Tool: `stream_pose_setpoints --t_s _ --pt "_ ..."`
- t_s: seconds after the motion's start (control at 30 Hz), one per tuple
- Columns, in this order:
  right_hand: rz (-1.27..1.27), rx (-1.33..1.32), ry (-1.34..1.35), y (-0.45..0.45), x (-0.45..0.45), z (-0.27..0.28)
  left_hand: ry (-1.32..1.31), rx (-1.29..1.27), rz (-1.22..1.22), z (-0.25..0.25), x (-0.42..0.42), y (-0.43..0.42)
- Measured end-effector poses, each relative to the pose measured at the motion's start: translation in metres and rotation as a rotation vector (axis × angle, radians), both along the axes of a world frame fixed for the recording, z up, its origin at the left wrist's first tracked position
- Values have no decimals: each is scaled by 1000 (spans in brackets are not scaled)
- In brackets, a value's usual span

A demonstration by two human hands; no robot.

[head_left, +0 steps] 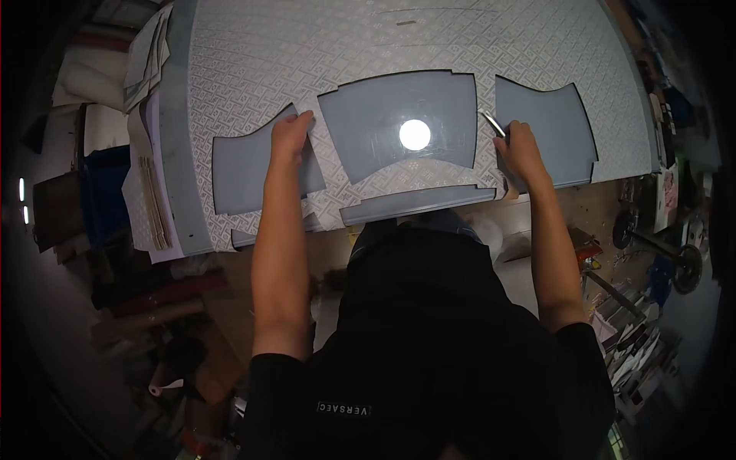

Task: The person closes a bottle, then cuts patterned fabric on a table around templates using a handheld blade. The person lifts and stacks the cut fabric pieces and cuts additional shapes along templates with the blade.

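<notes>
1. Patterned fabric (pixel 253 46) lay across the table (pixel 176 138), upper frame, grey showing through cut-outs (pixel 368 130).
2. Right hand (pixel 523 152), right of centre: fingers gripped a metal tool (pixel 493 123), apparently leaving its tip free; arm was extended.
3. Left hand (pixel 288 138), left of centre: arm reached forward, fingers curled at fabric, perhaps steadying it; grip could not be told.

Arms (pixel 280 253) outstretched — right fingers (pixel 518 136) curled

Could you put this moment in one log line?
Left hand: at patterned fabric, over left grey cutout | Right hand: holding slim silver tool, over right grey cutout
</notes>
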State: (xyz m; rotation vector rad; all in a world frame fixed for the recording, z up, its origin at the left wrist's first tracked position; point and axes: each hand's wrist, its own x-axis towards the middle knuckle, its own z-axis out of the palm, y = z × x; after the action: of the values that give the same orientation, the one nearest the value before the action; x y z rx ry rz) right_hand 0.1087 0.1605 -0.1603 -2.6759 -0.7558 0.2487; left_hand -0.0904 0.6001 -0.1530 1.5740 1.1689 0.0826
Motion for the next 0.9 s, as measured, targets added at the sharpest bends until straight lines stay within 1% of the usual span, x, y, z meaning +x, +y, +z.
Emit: stream_pose_setpoints --t_s 0.07,0.13,0.17,0.2,0.23,0.27,0.3,0.33,0.37,0.4,0.43,0.47,0.5,0.53,0.57,0.67,0.7,0.73,0.77,0.8,0.83,0.87,0.9 --pt "-36 54 -32 -2 9 -18 -30 -36 2 2 8 7" --pt "-234 203 147 4 16 -23 -56 -73 5 3 18 8" --pt "-237 209 132 6 18 -25 -163 -129 52 2 19 6" --pt "-317 267 140 14 20 -22 -275 -184 100 3 22 4" --pt "-395 326 149 21 24 -23 -293 -180 97 6 28 3" --pt "-396 330 138 27 32 -31 -403 -394 208 6 31 -1" --pt "-493 510 203 37 46 -48 -508 -610 318 7 34 -2" --pt "-589 692 269 45 48 -44 -515 -611 310 -5 33 4" --pt "-589 698 259 49 52 -37 -524 -733 291 -15 30 12" --pt "-688 730 465 64 51 -7 -535 -853 270 -24 30 21" --pt "-781 758 676 72 51 9 -544 -851 261 -23 30 23" --pt "-780 768 669 72 60 6 -555 -933 221 -22 27 26" --pt "-645 498 508 71 79 -9 -566 -1017 181 -20 25 25" --pt "-507 229 344 71 92 -23 -576 -1015 172 -17 26 23" --pt "-506 236 334 73 97 -34 -564 -980 182 -13 27 21" --pt "-491 296 263 80 104 -43 -549 -889 202 -7 27 12" --pt "-449 333 202 81 95 -41 -536 -836 213 -7 28 10" --pt "-406 368 142 83 86 -37 -544 -835 209 -7 29 7" --pt "-405 371 137 84 76 -33 -522 -766 225 -8 30 5" --pt "-551 593 416 85 68 -30 -499 -697 241 -10 31 3" --pt "-690 813 702 85 62 -25 -503 -696 239 -11 30 1" --pt "-659 860 600 85 60 -31 -499 -654 225 -12 29 0" --pt "-657 867 595 83 61 -31 -497 -610 211 -13 30 1"
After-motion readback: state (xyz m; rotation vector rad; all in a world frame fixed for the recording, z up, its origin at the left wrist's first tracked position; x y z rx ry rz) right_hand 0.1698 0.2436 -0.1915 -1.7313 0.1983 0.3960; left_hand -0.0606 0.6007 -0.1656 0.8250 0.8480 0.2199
